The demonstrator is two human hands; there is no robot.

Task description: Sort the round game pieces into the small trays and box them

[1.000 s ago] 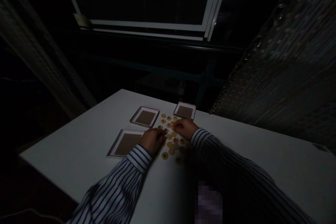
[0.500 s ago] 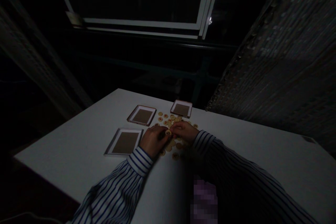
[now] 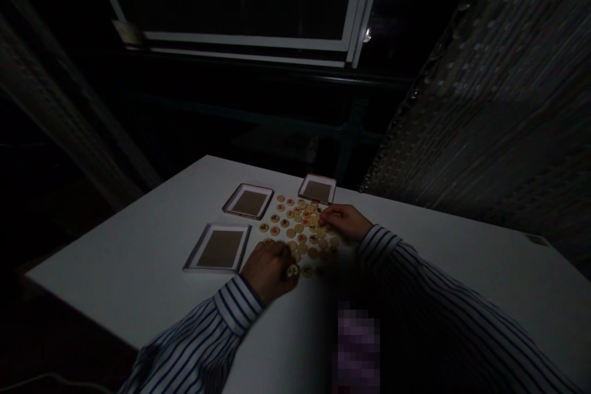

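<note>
Several small round yellow tokens (image 3: 298, 226) with red or dark marks lie scattered on a white table (image 3: 138, 258). My left hand (image 3: 270, 265) rests at the near edge of the pile with its fingers curled, and one token (image 3: 292, 270) sits at its fingertips. At the pile's right side my right hand (image 3: 344, 221) has its fingers drawn together on tokens at the far end. Both arms wear striped sleeves. The room is dark and fine detail is lost.
Three shallow square trays with brown insides stand around the tokens: one at near left (image 3: 219, 248), one at far left (image 3: 248, 201), one at the far side (image 3: 316, 189). A dark window frame (image 3: 240, 43) rises behind the table. A curtain (image 3: 484, 92) hangs at right.
My hands, which met over the middle of the pile, have drawn apart: the left came back toward me, the right went out to the right. More tokens now show.
</note>
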